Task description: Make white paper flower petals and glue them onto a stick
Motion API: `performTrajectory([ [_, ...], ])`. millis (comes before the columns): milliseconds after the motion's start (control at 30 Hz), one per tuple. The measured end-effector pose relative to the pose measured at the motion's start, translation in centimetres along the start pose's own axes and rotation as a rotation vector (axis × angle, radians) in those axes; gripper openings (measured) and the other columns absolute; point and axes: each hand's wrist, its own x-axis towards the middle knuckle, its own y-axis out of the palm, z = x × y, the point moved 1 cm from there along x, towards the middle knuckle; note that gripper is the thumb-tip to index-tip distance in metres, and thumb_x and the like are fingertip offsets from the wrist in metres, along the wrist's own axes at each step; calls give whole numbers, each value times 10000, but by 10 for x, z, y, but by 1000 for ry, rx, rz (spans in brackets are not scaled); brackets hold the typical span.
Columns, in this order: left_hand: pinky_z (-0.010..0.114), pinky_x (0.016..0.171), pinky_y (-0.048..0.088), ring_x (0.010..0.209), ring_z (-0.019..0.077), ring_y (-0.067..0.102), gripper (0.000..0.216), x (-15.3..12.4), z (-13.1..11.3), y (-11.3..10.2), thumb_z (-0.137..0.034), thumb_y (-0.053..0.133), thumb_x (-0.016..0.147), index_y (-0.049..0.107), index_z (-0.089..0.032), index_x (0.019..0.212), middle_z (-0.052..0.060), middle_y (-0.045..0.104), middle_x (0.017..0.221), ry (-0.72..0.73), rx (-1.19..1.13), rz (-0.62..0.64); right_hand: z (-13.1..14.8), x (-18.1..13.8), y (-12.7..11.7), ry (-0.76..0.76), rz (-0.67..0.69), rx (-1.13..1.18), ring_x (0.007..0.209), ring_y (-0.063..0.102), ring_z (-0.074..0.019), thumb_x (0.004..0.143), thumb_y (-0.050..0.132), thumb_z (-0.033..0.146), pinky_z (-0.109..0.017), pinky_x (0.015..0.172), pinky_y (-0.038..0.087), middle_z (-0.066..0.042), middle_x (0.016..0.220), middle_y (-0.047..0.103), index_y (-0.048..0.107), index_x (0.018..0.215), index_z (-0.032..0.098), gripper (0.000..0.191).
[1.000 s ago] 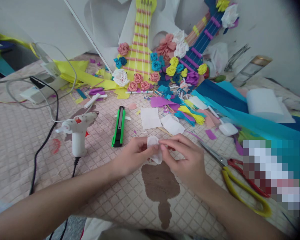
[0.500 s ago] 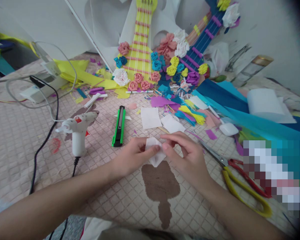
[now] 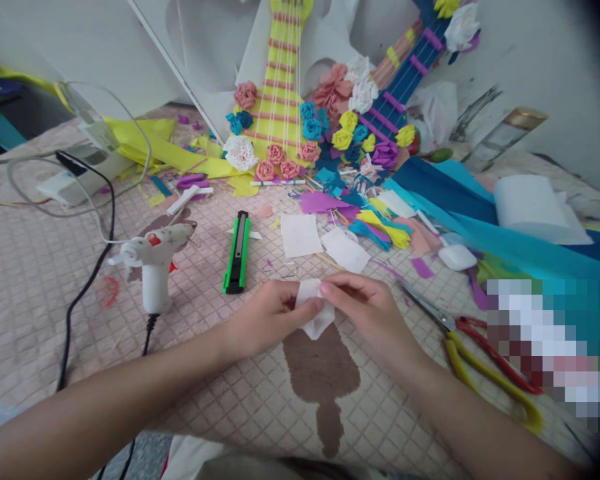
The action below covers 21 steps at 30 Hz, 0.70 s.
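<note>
A small piece of white paper (image 3: 316, 324) is pinched between my two hands, its lower end hanging in a blunt point. My left hand (image 3: 273, 313) grips it from the left, thumb across its front. On its upper right edge, my right hand (image 3: 363, 300) closes thumb and fingers. Just beyond lie two flat white paper squares (image 3: 300, 235). A green utility knife (image 3: 237, 253) rests to the left of them. Beneath the held paper, a brown patch (image 3: 321, 373) shows on the quilted table cover.
A white glue gun (image 3: 156, 260) with a black cord stands at left. Scissors (image 3: 453, 327) with red and yellow handles lie at right. Behind are paper scraps (image 3: 330, 203), a yellow paper guitar neck (image 3: 280, 80) with paper flowers, a blue one (image 3: 405, 93), and a white paper roll (image 3: 527, 210).
My right hand's fingers have closed onto the paper's upper edge, where they were more spread before. The paper has shifted slightly down and right with my left hand.
</note>
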Motion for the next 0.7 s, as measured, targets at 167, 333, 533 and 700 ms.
performTrajectory([
  [167,195,489,289,540,74,337,335,0,1,1,-404,460,850,547,-124,688,-34,387,590,-5,3,3,-3,0,2,43,-10,71,707,570,-116,718,672,307,-220,628,451,3,736,644,673,720,193,114],
  [333,194,497,307,536,76,351,358,0,-1,1,-425,431,860,555,-128,702,-33,402,591,-16,-10,-17,-3,0,2,18,-17,46,703,580,-124,714,670,300,-236,633,463,-5,739,654,675,717,193,107],
  [533,195,477,289,521,78,339,364,0,-1,1,-406,413,865,520,-132,652,-35,380,569,-16,49,-23,-1,-2,2,-11,-22,19,707,592,-142,723,655,314,-258,621,484,-20,750,662,675,732,189,127],
  [700,195,494,311,528,77,354,350,0,-1,1,-394,413,868,537,-128,677,-31,398,584,-18,47,-9,-2,-2,2,1,-44,19,700,594,-134,718,660,312,-244,618,480,-13,741,665,671,721,190,123],
])
